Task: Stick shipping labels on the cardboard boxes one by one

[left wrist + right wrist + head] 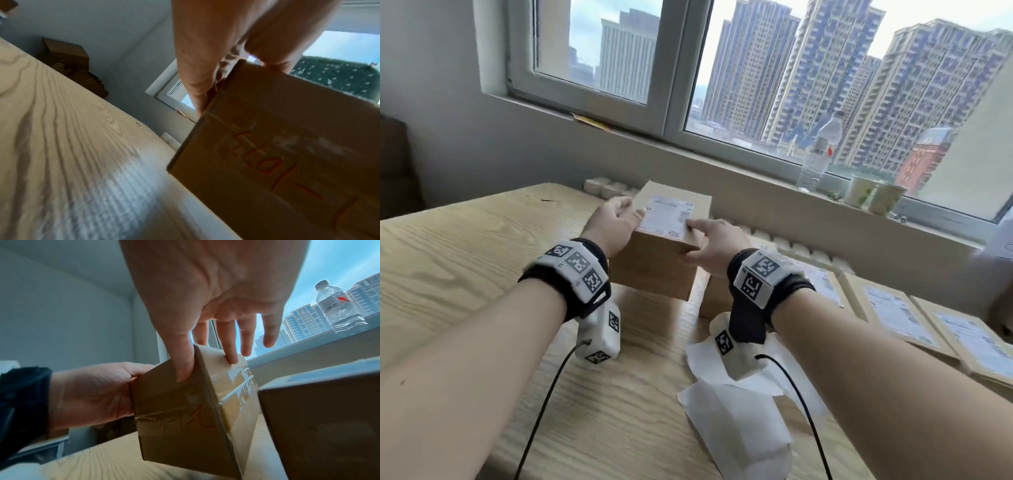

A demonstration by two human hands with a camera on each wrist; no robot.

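Note:
A brown cardboard box (654, 267) stands in the middle of the wooden table (465, 257), with a white shipping label (666, 216) on its top face. My left hand (616, 222) grips the box's left side, thumb on top by the label's left edge. My right hand (709, 246) has its index finger straight on the label's right edge and its thumb on the front face. In the right wrist view the box (180, 426) shows red handwriting and tape, between the right hand (216, 296) and left hand (88, 391). The left wrist view shows the box (277, 146) tilted under my left hand (205, 48).
Several flat labelled boxes (893, 308) lie in a row on the right, one box (714, 301) just below my right wrist. White backing sheets (736, 411) lie near the table's front. A water bottle (820, 150) and two cups (873, 195) stand on the windowsill.

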